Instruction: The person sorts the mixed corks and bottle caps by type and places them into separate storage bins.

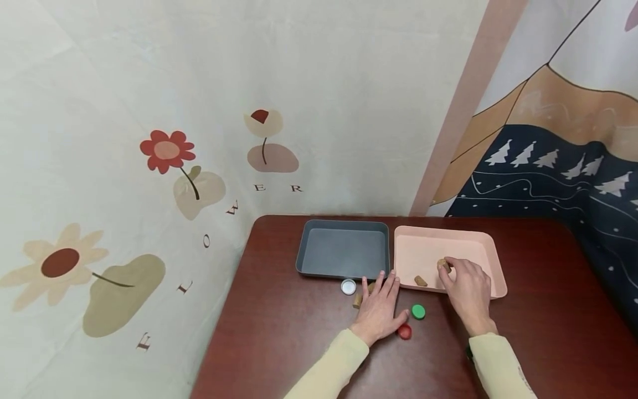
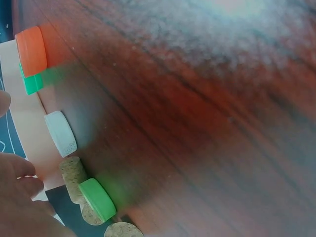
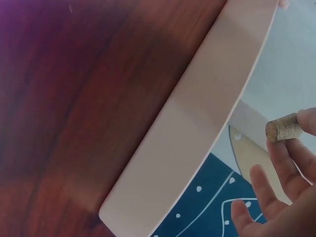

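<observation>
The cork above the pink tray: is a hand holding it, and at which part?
Yes. The right hand pinches the cork by its sides with the fingertips, over the pink tray. The left hand lies flat on the table, holding nothing.

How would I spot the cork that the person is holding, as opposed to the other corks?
Find the pink tray, the right-hand one of two trays on the dark red table. The right hand reaches over its near edge, pinching a cork at the fingertips. Another cork lies loose in that tray, and others sit on the table by the left hand; only this one is held.
</observation>
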Demonstrator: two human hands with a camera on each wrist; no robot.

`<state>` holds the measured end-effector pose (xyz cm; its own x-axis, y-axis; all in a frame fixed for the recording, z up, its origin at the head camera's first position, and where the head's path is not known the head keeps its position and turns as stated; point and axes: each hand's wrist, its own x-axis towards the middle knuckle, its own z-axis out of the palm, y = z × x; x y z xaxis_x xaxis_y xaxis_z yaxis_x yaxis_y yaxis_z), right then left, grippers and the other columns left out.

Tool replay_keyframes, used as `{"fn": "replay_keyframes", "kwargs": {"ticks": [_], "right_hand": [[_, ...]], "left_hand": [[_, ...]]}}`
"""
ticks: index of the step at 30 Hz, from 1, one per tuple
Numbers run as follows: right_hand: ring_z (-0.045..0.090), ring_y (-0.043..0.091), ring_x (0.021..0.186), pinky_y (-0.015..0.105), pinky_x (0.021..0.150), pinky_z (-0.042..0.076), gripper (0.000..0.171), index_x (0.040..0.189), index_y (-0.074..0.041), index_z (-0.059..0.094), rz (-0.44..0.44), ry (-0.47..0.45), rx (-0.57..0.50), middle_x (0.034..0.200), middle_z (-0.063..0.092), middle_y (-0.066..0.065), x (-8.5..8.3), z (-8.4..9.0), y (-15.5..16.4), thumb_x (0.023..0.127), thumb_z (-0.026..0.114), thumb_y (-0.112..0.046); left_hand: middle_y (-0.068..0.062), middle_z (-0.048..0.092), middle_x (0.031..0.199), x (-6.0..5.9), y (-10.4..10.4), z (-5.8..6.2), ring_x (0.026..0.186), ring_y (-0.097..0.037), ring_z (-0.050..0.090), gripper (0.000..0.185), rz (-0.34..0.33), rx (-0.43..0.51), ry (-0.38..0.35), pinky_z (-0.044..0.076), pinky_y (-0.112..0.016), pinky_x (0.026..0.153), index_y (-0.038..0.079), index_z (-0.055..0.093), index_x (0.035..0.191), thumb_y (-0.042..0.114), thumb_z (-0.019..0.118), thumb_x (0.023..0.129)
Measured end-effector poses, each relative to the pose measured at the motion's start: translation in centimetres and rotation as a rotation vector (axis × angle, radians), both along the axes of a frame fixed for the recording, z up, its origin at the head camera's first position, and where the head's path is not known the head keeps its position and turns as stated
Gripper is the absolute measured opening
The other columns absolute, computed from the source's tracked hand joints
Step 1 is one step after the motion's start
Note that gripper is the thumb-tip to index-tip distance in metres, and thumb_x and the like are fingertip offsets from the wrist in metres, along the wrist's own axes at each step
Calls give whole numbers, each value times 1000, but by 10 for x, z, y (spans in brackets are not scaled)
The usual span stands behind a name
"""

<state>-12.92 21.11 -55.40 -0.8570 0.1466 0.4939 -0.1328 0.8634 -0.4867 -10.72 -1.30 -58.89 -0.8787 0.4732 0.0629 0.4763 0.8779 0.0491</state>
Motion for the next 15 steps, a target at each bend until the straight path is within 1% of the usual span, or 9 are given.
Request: {"fn": "replay_keyframes", "kwargs": {"ticks": [9,11,15], "right_hand": [[63,50,98,68,81,46,24,107,1,75,43,-139,76,99,72,23,-26,-7,7,93,70,-18],[64,50,97,69,81,46,24,107,0,75,48,-169,91,100,72,23,-30,-9,6,93,69,-18],[63,49,100,70,86,44,24,108,-1,75,52,-230,99,102,72,23,-37,-12,5,95,67,-19]], "left_hand": [[0,30,169,-1,-1,1,157,-25,23,75,-7,10,-22,24,-65,119,16,42,159,61,52,100],[0,30,169,-2,-1,1,157,-25,23,75,-9,11,-29,24,-65,119,16,42,159,60,52,100],[0,29,169,-3,-1,1,157,-25,21,75,-11,11,-43,23,-65,119,16,42,159,61,52,100]]}}
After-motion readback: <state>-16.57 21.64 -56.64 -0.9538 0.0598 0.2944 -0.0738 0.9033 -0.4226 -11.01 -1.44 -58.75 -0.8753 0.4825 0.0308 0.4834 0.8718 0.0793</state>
